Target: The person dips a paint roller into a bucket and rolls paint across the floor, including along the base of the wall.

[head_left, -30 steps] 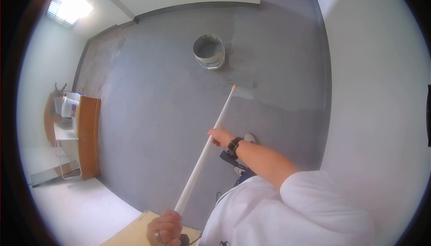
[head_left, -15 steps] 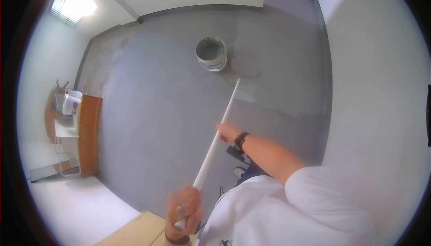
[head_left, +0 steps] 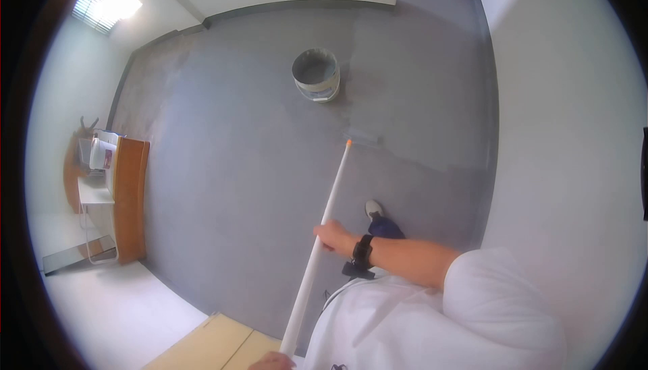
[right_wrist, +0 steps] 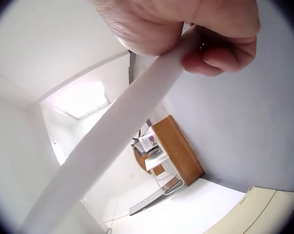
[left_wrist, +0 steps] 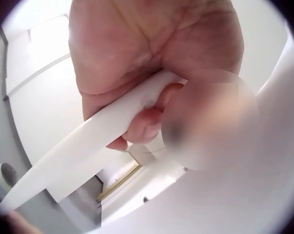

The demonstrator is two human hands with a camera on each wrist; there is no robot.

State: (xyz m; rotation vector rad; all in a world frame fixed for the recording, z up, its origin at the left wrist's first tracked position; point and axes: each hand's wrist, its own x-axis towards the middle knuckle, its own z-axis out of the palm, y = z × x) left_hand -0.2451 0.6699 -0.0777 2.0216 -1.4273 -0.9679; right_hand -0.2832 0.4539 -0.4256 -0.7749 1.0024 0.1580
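Note:
A long white pole (head_left: 314, 262) with an orange tip slants across the head view. At its far end a paint roller (head_left: 365, 138) lies against the grey floor (head_left: 229, 167), on a wet-looking streak. My right hand (head_left: 335, 236), below a dark wrist strap, grips the pole partway along; the right wrist view shows its fingers curled round the shaft. Low in the head view, mostly cut off by the frame edge, my left hand (head_left: 272, 361) holds the near end. In the left wrist view that left hand (left_wrist: 156, 48) wraps its fingers around the pole.
Beyond the roller stands a white bucket (head_left: 317, 92) with grey paint inside. White walls (head_left: 560, 167) bound the floor at right and back. Wooden furniture (head_left: 130, 198) with a white tub (head_left: 101, 154) is at left, and a pale yellow panel (head_left: 212, 346) lies near my left hand.
The pole went forward and rightward, then came back toward me. Both hands are now lower in the head view, the left mostly out of frame. The bucket stays put.

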